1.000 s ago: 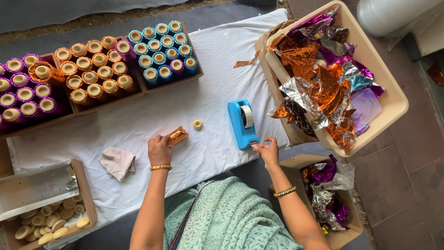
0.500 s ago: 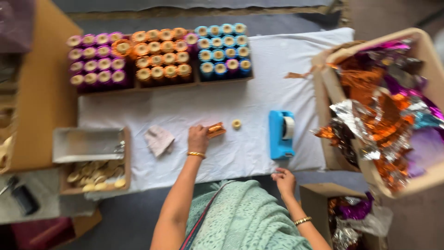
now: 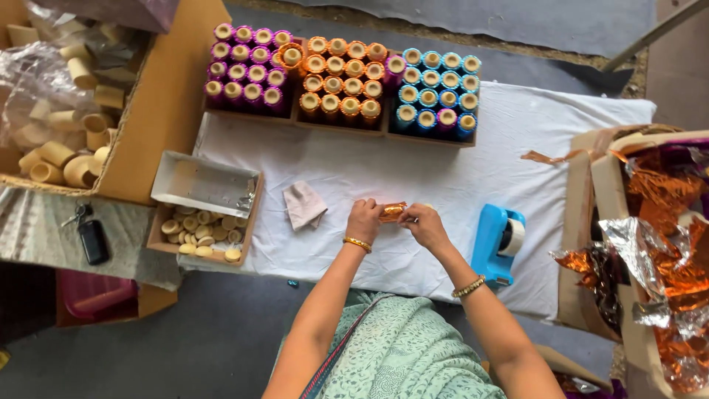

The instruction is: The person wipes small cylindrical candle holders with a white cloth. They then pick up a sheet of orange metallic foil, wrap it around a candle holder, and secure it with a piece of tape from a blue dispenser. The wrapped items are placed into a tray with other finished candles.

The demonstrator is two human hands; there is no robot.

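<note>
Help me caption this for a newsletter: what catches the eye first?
The trays of foil-wrapped tubes at the cloth's far edge: purple, orange, blue. At the centre, the left hand and right hand hold an orange-wrapped tube between them. A blue tape dispenser stands to the right, beside crumpled foil.

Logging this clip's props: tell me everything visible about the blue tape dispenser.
The tape dispenser is a bright blue desk type, plastic by the look, with a heavy body and a whitish tape roll set upright in its slot. It lies on the white cloth near the table's right end, beside the box of crumpled foil. Nothing touches it; the right hand is just to its left, on a small orange foil piece with the left hand.
</note>
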